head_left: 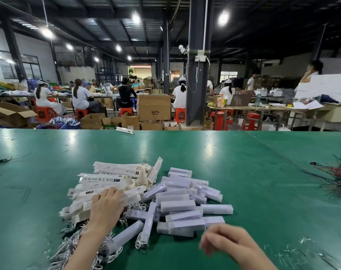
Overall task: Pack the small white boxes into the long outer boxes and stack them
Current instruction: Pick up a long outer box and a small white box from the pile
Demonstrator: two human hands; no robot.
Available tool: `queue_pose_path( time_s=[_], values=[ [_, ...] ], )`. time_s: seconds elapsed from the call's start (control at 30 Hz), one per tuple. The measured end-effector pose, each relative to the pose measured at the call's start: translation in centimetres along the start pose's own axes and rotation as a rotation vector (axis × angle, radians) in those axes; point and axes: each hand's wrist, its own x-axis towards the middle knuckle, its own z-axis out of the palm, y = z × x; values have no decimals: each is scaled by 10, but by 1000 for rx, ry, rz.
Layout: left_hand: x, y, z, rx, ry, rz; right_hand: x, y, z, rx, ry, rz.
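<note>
Item: long outer boxes (111, 182), loose pile, table (243, 168) centre-left, many with end flaps open.
Item: small white boxes (182, 204), jumbled heap just right of them, touching.
Item: white cords (72, 242), tangled at the near edge.
My left hand (105, 208): fingers laid relaxed over the outer-box pile.
My right hand (224, 240): blurred beside the heap; grip cannot be told.
Status: no finished stack visible; packing looks barely begun, nearly all left.
</note>
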Motion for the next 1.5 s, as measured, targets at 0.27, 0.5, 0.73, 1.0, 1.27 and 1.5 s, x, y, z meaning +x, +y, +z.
queue_pose_path(
  time_s=[0.27,0.5,0.73,1.0,1.27,1.5],
  values=[
    [1,12,-32,-187,199,81,66,5,26,-178,199,21],
    [7,103,-102,-946,402,137,96,-9,12,-110,252,-245],
    [-25,172,-80,-1533,76,115,81,-6,-12,-24,98,-236],
    [-52,182,-55,-1448,112,180,76,11,2,-50,201,-223],
    [-53,177,-55,-1606,30,67,75,16,4,-117,161,-166],
    [-50,178,-41,-1682,-14,-144,78,24,-9,-25,65,-30]
  ],
)
